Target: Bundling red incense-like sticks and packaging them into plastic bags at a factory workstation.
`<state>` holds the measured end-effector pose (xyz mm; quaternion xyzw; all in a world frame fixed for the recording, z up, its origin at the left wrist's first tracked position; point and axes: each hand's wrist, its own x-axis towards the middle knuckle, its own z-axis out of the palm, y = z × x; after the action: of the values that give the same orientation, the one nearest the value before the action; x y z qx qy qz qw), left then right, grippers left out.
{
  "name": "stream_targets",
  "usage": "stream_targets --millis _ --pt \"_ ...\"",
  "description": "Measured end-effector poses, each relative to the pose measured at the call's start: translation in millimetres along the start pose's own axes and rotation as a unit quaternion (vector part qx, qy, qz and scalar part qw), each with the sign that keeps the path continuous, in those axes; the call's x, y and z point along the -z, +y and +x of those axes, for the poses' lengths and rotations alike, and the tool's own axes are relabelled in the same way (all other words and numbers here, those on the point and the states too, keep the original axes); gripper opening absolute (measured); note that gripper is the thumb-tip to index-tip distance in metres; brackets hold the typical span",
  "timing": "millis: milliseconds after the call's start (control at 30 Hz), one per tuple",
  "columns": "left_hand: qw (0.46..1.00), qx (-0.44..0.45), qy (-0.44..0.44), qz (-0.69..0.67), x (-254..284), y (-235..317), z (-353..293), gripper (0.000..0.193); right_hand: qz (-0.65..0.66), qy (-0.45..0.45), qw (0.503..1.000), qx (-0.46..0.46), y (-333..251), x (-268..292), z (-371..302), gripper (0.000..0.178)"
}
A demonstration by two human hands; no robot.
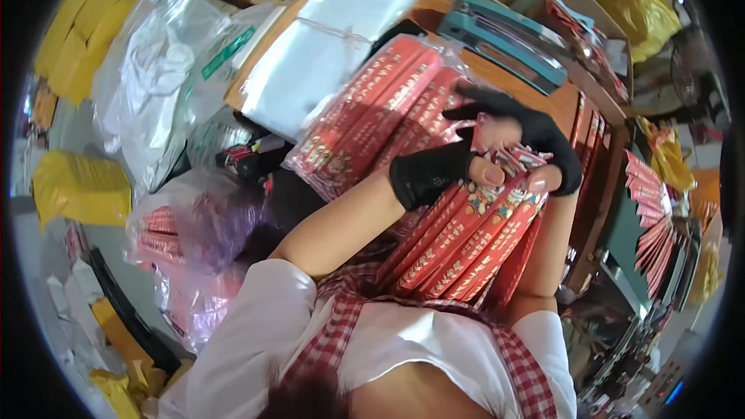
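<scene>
Both my hands, in black fingerless gloves, close around the top of a bundle of red printed paper strips (458, 244) held upright against my lap. My left hand (466, 172) grips the near left side, its thumb lying on the strips' upper ends. From the right, my right hand (535, 143) wraps over the top, thumb on the front; some of its fingers are blurred. The strips carry pale lettering and small colourful cartoon figures. Just beyond the hands lie packs of similar red strips (365, 112) in clear plastic.
A banded stack of clear plastic sleeves (310, 62) lies on the wooden table, beside a long teal device (504, 43). Left are a crumpled plastic bag (155, 70), a yellow package (81, 186) and a bag of red packs (182, 225). Pleated red paper (652, 221) stands at right.
</scene>
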<state>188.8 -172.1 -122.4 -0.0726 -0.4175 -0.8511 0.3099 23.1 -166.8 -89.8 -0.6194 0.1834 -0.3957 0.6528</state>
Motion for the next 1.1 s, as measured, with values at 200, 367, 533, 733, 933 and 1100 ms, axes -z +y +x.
stream_targets --millis 200,367,533,733,933,1100 --pt "0.886 0.151 0.323 0.296 58 16 -93 0.036 0.010 0.006 0.998 -0.060 57 18 19 0.046" --pt "0.529 0.185 0.231 0.795 159 108 -231 0.042 0.138 0.017 0.988 -0.067 85 20 17 0.042" --pt "0.502 0.153 0.234 0.818 200 95 -252 0.020 0.135 0.036 0.985 -0.100 90 24 27 0.036" --pt "0.769 0.151 0.415 0.462 183 124 -218 0.023 0.165 0.106 0.974 -0.111 89 21 27 0.034" --pt "0.789 0.062 0.366 0.489 131 107 -135 0.013 0.099 0.019 0.987 -0.124 88 25 45 0.041" --pt "0.854 0.006 0.368 0.368 93 41 -76 0.010 0.014 0.003 0.989 -0.147 74 9 64 0.042"
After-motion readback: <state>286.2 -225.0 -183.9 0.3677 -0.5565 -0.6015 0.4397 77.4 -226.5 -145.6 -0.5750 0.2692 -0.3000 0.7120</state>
